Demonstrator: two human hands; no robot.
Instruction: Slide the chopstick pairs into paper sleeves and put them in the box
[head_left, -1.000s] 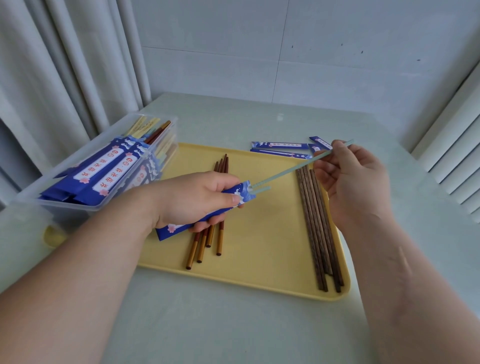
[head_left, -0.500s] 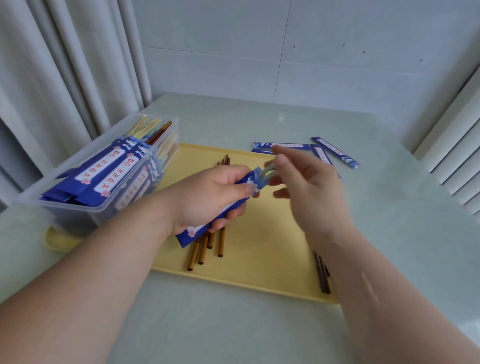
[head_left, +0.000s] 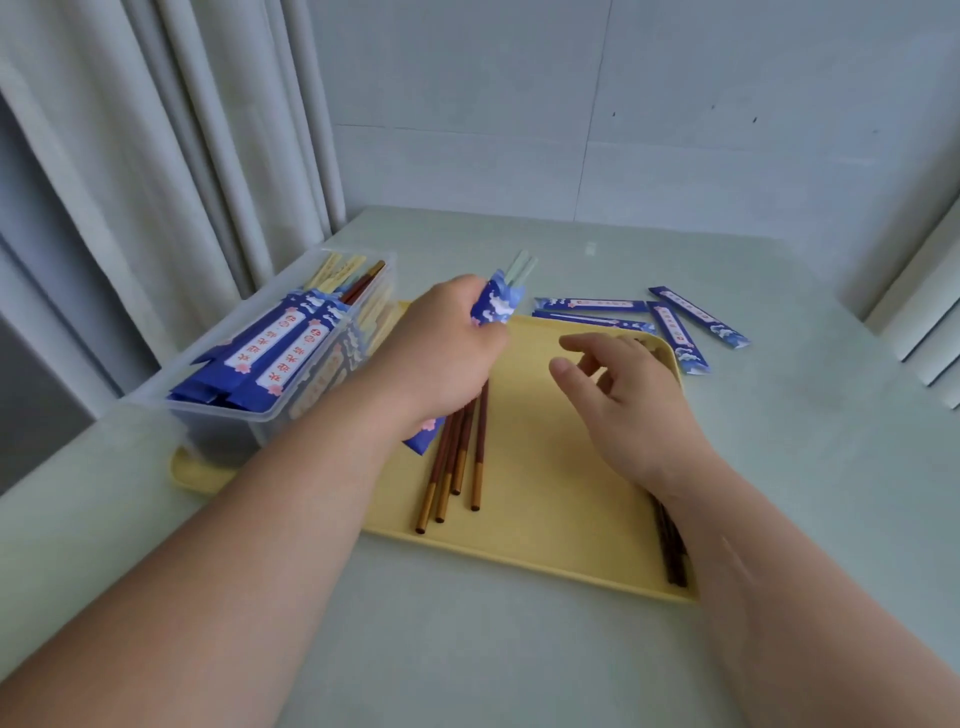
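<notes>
Evidently the job was well past its middle. The clear box (head_left: 234, 415) at the left already held a stack of sleeved pairs (head_left: 280, 343), and one more pair was ready to go in. The left hand (head_left: 441, 353) had its fingers curled around a blue paper sleeve (head_left: 496, 304), held above the yellow tray (head_left: 545, 467) just beside the box, with the pale green chopsticks (head_left: 521, 266) poking out of its top. The right hand (head_left: 628, 405) hovered over the tray, its fingers loosely spread and holding nothing. Four brown chopsticks (head_left: 457, 457) lay unsleeved on the tray. So did some dark chopsticks (head_left: 672, 556), partly hidden under the right forearm, so their number could not be told. Several empty sleeves (head_left: 678, 332) lay on the surface (head_left: 519, 649) beyond the tray.
</notes>
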